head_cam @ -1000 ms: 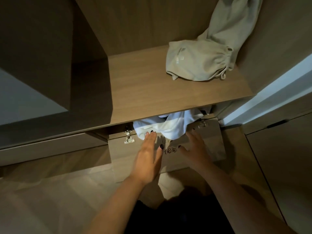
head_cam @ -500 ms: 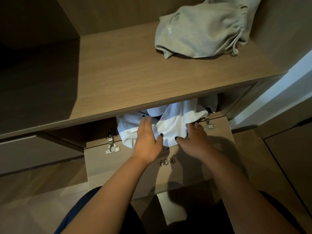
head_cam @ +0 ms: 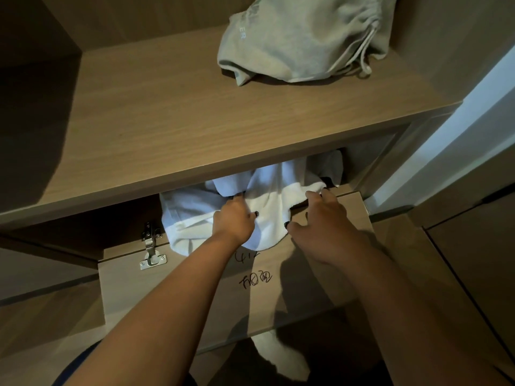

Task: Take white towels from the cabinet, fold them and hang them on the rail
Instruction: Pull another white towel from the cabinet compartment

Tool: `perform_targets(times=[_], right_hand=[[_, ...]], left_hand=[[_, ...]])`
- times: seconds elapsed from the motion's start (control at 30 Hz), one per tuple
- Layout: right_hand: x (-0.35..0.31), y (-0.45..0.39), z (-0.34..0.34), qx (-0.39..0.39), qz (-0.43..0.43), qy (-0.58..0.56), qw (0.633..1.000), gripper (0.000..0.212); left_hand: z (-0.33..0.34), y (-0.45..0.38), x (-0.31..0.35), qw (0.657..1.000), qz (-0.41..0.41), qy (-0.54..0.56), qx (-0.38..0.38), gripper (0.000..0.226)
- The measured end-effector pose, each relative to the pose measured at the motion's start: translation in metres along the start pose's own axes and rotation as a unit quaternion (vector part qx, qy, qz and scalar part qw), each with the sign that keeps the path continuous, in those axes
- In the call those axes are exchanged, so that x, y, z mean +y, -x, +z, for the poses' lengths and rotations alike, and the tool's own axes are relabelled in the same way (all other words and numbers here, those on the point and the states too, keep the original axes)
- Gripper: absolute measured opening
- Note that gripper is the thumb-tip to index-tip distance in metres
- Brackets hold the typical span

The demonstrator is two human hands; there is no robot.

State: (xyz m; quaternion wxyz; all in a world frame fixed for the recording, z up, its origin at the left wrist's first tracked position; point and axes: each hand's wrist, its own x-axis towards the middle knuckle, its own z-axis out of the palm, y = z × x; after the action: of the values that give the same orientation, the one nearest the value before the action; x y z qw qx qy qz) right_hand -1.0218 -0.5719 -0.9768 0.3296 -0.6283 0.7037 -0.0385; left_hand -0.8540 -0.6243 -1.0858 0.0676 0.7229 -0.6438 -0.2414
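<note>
A heap of white towels (head_cam: 274, 210) spills out of the low cabinet compartment under the wooden shelf (head_cam: 195, 129) and onto the folded-down door (head_cam: 195, 288). My left hand (head_cam: 232, 221) has its fingers curled into the middle of the heap and grips the cloth. My right hand (head_cam: 324, 222) lies on the heap's right edge, fingers bent over the towel, thumb beside it. The back of the compartment is hidden by the shelf.
A grey drawstring garment (head_cam: 301, 37) lies on the shelf at the back right. A metal hinge (head_cam: 152, 246) holds the door at the left. Handwritten marks (head_cam: 255, 280) are on the door. A white foot or sock (head_cam: 281, 355) shows below. A pale wall edge (head_cam: 459, 151) is at right.
Both hands have gone forward from the door edge into the towel heap and closed on it. The view has come closer to the cabinet.
</note>
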Motion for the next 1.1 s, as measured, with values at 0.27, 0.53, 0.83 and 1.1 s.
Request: perform_targets(times=[0.27, 0.53, 0.83, 1.1], right_hand=[[0.011, -0.003, -0.009, 0.011, -0.032, -0.035, 0.999, 0.093], [-0.003, 0.012, -0.017, -0.084, -0.177, -0.105, 0.975, 0.126], [-0.021, 0.018, -0.024, 0.033, -0.159, -0.193, 0.967, 0.031], [0.017, 0.038, -0.074, 0.092, 0.058, -0.053, 0.993, 0.059]], left_hand=[[-0.072, 0.064, 0.024, 0.971, 0.037, 0.218, 0.086, 0.015], [-0.102, 0.122, 0.017, 0.93, 0.123, 0.313, 0.15, 0.024], [-0.112, 0.119, 0.031, 0.814, 0.1, 0.57, 0.043, 0.019], [-0.071, 0.073, -0.001, 0.942, -0.1, 0.32, -0.011, 0.027]])
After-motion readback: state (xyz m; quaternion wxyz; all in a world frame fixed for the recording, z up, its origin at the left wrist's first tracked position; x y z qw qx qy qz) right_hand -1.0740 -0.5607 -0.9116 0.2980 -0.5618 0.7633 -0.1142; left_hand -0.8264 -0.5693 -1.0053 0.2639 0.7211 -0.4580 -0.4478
